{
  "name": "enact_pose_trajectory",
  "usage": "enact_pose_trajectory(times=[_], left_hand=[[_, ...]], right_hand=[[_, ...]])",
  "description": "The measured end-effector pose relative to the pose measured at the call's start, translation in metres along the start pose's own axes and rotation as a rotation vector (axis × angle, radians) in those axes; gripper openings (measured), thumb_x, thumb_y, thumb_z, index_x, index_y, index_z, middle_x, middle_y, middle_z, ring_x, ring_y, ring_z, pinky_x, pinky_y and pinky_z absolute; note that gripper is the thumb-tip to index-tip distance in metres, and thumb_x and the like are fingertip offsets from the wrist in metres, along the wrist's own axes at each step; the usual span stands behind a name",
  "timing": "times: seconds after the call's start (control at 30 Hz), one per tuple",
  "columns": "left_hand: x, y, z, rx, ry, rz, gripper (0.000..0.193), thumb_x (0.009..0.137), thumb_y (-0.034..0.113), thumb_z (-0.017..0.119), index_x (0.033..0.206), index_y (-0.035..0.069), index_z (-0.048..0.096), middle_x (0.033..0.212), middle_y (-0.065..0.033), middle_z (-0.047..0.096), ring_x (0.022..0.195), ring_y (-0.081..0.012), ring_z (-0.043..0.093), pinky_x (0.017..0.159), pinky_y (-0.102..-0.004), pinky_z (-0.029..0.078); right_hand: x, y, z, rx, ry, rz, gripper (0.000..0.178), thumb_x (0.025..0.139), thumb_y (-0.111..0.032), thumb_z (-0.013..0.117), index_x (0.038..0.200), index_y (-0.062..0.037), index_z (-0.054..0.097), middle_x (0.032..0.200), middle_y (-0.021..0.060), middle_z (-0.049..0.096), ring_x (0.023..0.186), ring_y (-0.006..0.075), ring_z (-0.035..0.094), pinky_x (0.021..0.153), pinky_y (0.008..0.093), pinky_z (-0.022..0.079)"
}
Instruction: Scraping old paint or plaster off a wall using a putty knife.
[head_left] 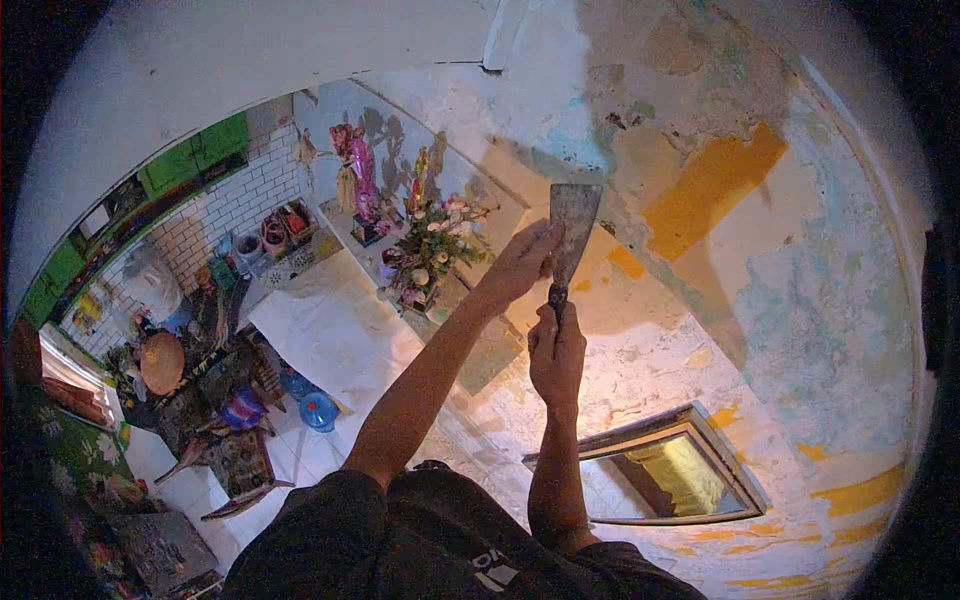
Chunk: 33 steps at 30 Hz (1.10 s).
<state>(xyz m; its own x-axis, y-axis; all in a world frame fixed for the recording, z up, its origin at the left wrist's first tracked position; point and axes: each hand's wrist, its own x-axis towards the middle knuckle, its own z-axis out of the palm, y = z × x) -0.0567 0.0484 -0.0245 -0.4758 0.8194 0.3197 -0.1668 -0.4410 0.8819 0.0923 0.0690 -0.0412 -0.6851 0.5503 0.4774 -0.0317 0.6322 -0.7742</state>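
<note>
Holding a scraper (574, 225) upright by its dark handle (558, 296) before a patchy wall (650, 110), the right hand (557, 352) curls closed; the left hand (526, 264) touches the blade's edge, pinch unclear. Probably light, stiff-bladed; safest held by the handle.

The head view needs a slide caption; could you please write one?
Right hand grips a scraper, left hand at its blade, before a patchy, orange-streaked wall.
</note>
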Motion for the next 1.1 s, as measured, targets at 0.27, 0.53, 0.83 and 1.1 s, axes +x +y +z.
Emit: enact_pose_trajectory(times=[0.27, 0.53, 0.83, 1.1], left_hand=[[0.001, 0.011, 0.005, 0.463, 0.322, 0.446, 0.052, 0.086, 0.035, 0.065, 0.123, 0.004, 0.044, 0.104, -0.0133, 0.059, 0.084, -0.0203, 0.060, 0.069, -0.0315, 0.048], [0.007, 0.024, 0.006, 0.786, 0.510, 0.427, 0.054, 0.086, 0.040, 0.063, 0.120, 0.002, 0.049, 0.092, -0.0175, 0.062, 0.071, -0.0293, 0.062, 0.069, -0.0406, 0.049], [0.013, 0.044, -0.002, 1.459, 0.597, 0.543, 0.048, 0.085, 0.047, 0.059, 0.101, 0.003, 0.059, 0.073, -0.0125, 0.062, 0.059, -0.0284, 0.062, 0.054, -0.0404, 0.049], [0.031, 0.052, 0.017, 1.698, 0.510, 0.295, 0.021, 0.080, 0.023, 0.061, 0.084, 0.002, 0.061, 0.069, -0.0087, 0.061, 0.056, -0.0228, 0.065, 0.048, -0.0351, 0.051]], right_hand=[[0.043, 0.004, 0.003, -0.238, 0.047, -0.094, 0.013, 0.096, -0.015, 0.043, 0.095, -0.0017, 0.044, 0.063, 0.0183, 0.056, 0.057, 0.0368, 0.059, 0.049, 0.0437, 0.042], [0.063, 0.015, 0.020, -0.183, 0.049, -0.132, 0.015, 0.096, -0.014, 0.041, 0.093, -0.0005, 0.046, 0.066, 0.0188, 0.055, 0.061, 0.0383, 0.058, 0.052, 0.0416, 0.042], [0.069, 0.020, 0.032, -0.285, 0.056, -0.112, 0.010, 0.092, -0.010, 0.045, 0.097, -0.0007, 0.044, 0.074, 0.0262, 0.058, 0.070, 0.0466, 0.059, 0.056, 0.0467, 0.043], [0.069, 0.021, 0.035, -0.290, 0.050, -0.194, 0.028, 0.089, -0.020, 0.056, 0.104, -0.0022, 0.040, 0.069, 0.0236, 0.062, 0.061, 0.0434, 0.060, 0.051, 0.0489, 0.045]])
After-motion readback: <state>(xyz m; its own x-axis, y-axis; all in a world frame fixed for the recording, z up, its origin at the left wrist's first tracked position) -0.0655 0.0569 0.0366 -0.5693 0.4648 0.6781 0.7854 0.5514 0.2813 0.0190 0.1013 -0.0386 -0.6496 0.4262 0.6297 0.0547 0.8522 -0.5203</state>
